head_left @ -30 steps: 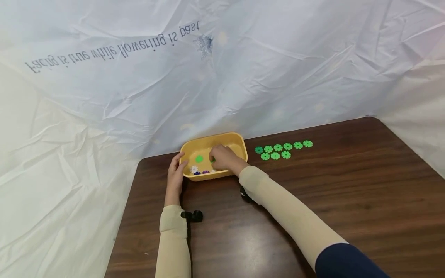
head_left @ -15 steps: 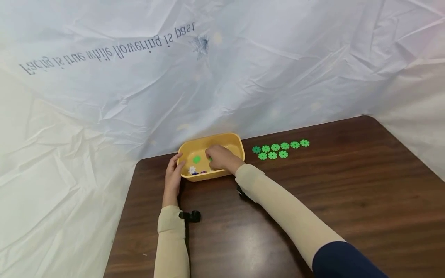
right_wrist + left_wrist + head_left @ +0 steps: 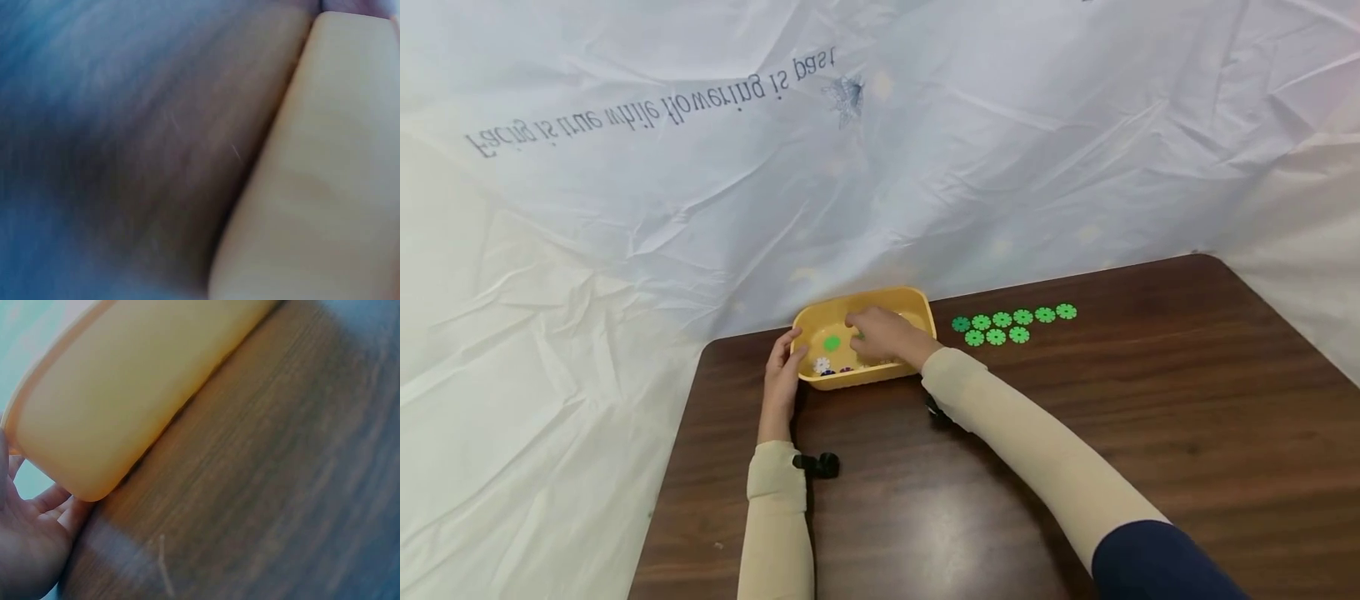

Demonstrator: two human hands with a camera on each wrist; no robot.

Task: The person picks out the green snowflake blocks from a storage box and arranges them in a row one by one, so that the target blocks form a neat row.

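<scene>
A yellow plastic basket (image 3: pixel 867 382) stands at the back edge of the table. My left hand (image 3: pixel 781 375) grips its left end, thumb at the rim and the other fingers against the outer wall; the left wrist view shows this hand (image 3: pixel 34 540) at the basket's corner. Inside the basket, my right hand (image 3: pixel 887 335) has its fingers curled around a green snowflake disc (image 3: pixel 860 336), mostly hidden by them. To their left lies another green disc (image 3: pixel 832 342). White (image 3: pixel 822 365) and dark blue (image 3: pixel 828 373) discs lie along the near wall. The right wrist view shows only the basket's outer wall (image 3: pixel 312 175) and table.
Right of the basket, several green snowflake discs (image 3: pixel 1002 320) lie flat on the brown table (image 3: pixel 1150 400) in two rows, the leftmost disc (image 3: pixel 961 324) darker. A white printed cloth (image 3: pixel 925 167) hangs behind the table.
Within the basket, my right index finger has straightened a little and the green disc at the fingers has shifted slightly away from me. My left hand keeps its hold on the basket. The head view sways slightly.
</scene>
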